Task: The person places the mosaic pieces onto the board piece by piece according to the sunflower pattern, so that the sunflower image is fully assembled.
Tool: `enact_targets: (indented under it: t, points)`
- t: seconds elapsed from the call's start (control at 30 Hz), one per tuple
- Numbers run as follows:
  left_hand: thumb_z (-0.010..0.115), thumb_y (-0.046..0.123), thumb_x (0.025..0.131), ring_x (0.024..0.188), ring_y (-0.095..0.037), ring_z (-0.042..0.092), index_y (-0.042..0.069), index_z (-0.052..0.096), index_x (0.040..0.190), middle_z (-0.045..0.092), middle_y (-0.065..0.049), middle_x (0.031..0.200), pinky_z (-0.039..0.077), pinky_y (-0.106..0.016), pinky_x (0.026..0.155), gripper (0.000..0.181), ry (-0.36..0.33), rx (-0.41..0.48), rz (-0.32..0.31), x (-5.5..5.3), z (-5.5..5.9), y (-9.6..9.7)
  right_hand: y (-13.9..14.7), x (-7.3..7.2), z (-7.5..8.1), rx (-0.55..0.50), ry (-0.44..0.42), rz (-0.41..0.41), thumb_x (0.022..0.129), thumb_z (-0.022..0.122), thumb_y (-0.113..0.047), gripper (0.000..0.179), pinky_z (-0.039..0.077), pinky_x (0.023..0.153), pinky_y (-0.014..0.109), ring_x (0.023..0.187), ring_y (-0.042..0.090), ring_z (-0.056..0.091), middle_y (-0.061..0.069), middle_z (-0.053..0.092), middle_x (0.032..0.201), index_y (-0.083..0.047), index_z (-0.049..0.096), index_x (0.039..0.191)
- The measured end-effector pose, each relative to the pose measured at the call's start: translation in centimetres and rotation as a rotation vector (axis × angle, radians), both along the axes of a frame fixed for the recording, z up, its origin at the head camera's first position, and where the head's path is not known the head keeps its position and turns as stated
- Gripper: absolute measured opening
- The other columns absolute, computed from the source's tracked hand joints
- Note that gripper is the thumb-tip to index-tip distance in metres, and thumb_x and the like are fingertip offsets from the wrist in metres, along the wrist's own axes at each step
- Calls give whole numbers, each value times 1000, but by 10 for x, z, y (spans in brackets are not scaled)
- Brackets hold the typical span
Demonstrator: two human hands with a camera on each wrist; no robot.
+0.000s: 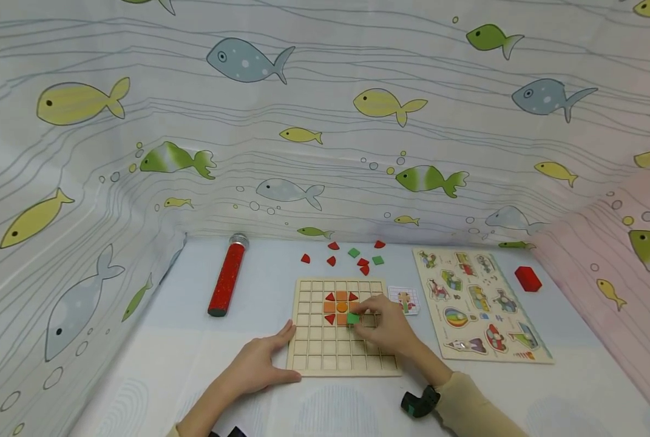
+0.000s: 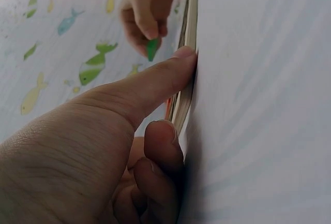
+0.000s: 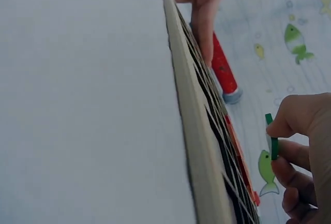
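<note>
A light wooden grid board lies flat on the table. My left hand rests at its near left corner, the thumb along the front edge and the fingers by the left side. Over the board my right hand pinches a green square tile between thumb and fingers. In the right wrist view the green tile is held edge-on, apart from the board. Around an orange round piece sit orange squares and red pieces; my right fingers partly cover this pattern.
Several loose red pieces and green squares lie behind the board. A small pattern card is beside its right edge. Farther right are a picture puzzle board and a red block. On the left lies a red tube.
</note>
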State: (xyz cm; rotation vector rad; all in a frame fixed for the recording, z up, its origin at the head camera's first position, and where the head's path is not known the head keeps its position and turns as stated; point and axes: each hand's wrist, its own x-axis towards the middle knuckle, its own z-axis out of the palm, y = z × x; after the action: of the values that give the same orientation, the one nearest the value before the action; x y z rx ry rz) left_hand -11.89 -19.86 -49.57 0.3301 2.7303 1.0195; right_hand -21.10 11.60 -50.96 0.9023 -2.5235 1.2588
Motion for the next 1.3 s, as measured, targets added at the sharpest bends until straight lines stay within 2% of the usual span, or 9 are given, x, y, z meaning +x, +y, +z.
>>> enact_targets:
  t: [0.17, 0.33, 0.53, 1.1, 1.3]
  points:
    - [94, 43, 77, 148, -38, 49, 6, 48, 159, 44, -6, 167, 43, -62, 116, 101, -17, 18, 4, 0, 2, -1, -2, 7, -8, 28, 14, 44, 81, 88, -14, 24, 57, 87, 34, 101, 8, 63, -13, 73, 102, -21, 81, 103]
    - [94, 42, 77, 148, -39, 49, 5, 48, 159, 44, -7, 166, 42, -63, 116, 101, -19, 27, -5, 2, 3, 0, -5, 11, -13, 30, 44, 84, 81, 90, -14, 24, 56, 84, 31, 98, 8, 62, -12, 72, 102, -20, 82, 102]
    - [94, 44, 77, 148, -37, 49, 6, 48, 159, 44, -6, 166, 43, -62, 116, 102, -17, 12, 4, -1, -1, -1, -6, 10, -17, 48, 102, 141, 81, 92, -14, 22, 56, 82, 31, 97, 9, 61, -8, 72, 102, -19, 82, 99]
    - [95, 44, 75, 145, -41, 51, 4, 49, 158, 44, -7, 166, 43, -64, 115, 103, 12, 8, -6, 1, 0, 0, -7, 7, -24, 42, 208, 140, 83, 90, -10, 15, 56, 78, 30, 93, 10, 60, -8, 71, 96, -16, 82, 94]
    - [95, 45, 75, 144, -42, 52, 5, 49, 158, 44, -6, 166, 43, -65, 115, 103, 10, 2, -1, 0, -1, 0, -8, 6, -26, 56, 232, 137, 83, 91, -12, 16, 57, 82, 30, 98, 10, 61, -10, 73, 99, -18, 81, 94]
